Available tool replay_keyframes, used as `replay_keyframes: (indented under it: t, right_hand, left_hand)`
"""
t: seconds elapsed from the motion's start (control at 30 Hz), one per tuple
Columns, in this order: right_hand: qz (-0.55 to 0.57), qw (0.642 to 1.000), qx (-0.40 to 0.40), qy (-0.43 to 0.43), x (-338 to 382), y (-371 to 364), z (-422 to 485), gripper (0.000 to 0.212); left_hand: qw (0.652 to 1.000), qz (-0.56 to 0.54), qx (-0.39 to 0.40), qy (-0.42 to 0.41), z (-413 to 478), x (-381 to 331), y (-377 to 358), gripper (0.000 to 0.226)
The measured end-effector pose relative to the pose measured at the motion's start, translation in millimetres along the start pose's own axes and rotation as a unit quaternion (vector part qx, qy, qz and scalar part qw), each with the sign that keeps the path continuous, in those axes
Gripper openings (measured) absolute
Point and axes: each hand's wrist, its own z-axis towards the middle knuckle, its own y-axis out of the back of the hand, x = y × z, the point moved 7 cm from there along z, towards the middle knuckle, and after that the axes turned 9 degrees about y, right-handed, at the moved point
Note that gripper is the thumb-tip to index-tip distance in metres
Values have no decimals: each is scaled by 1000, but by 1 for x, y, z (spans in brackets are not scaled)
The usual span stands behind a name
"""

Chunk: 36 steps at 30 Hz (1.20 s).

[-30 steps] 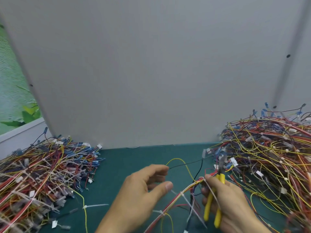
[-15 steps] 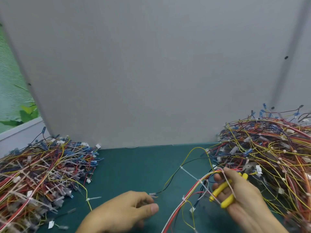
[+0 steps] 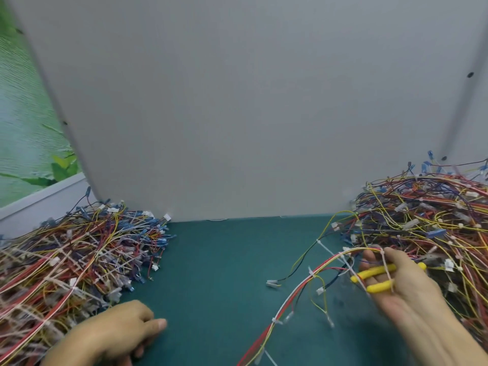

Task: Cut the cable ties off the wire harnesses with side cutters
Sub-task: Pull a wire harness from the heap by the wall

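Note:
My right hand grips the yellow-handled side cutters at the right; their jaws are hidden. A wire harness of red, yellow and white wires arcs over that hand's fingers and runs down to the bottom edge. White cable ties still bind it at several spots, one lower down. My left hand rests on the green mat at the lower left, beside the left wire pile, fingers loosely curled and thumb out. I see nothing in it.
A big heap of harnesses fills the left side, and another heap fills the right, touching my right hand. The green mat lies between them. A grey panel stands upright behind.
My left hand let go of the harness and slid left and down toward the left pile. My right hand moved right and up with the cutters, dragging the harness with it.

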Motion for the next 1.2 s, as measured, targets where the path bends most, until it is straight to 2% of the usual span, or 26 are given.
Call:
replay_keyframes:
  t: [0.07,0.13,0.27,0.33,0.4,0.5,0.63,0.7,0.83,0.97,1.03,1.13,1.2]
  right_hand:
    - [7,1000,-4,7,2,3,4,23]
    - [11,1000,-5,12,1,5,6,22]
    - [21,1000,3,12,-1,1,5,23]
    - [35,999,-2,12,0,1,4,22]
    - [44,999,-10,11,2,1,4,20]
    - [49,999,-19,9,3,3,7,17]
    - [42,999,-20,7,3,3,7,19]
    - [45,999,-22,5,3,2,6,20]
    - [41,999,-20,11,5,2,4,20]
    - [-12,999,-3,34,6,2,2,20]
    - [-59,995,18,75,10,1,1,19]
    - [-168,971,55,163,18,-2,-3,20]
    - [-264,932,88,231,24,-8,-8,22]
  left_hand:
    - [998,23,-16,48,3,28,8,36]
    - [998,19,-34,55,3,40,12,30]
    - [978,40,-167,-118,-15,-22,7,17]
    - [968,-10,-153,-196,-31,-67,-14,18]
    - [966,-37,-101,-235,-42,-102,-39,29]
    - [970,-10,-62,-234,-42,-124,-63,42]
    - [973,38,-84,-211,-35,-122,-61,26]
    - [968,39,-133,-211,-37,-116,-47,22]
    - [935,48,-284,-206,-57,-109,3,16]
    - [863,67,-464,-190,-94,-114,57,18]
    - [829,33,-509,-230,-108,-119,74,20]
    - [824,-15,-461,-329,-105,-130,73,24]
    - [854,-47,-384,-349,-84,-132,51,27]
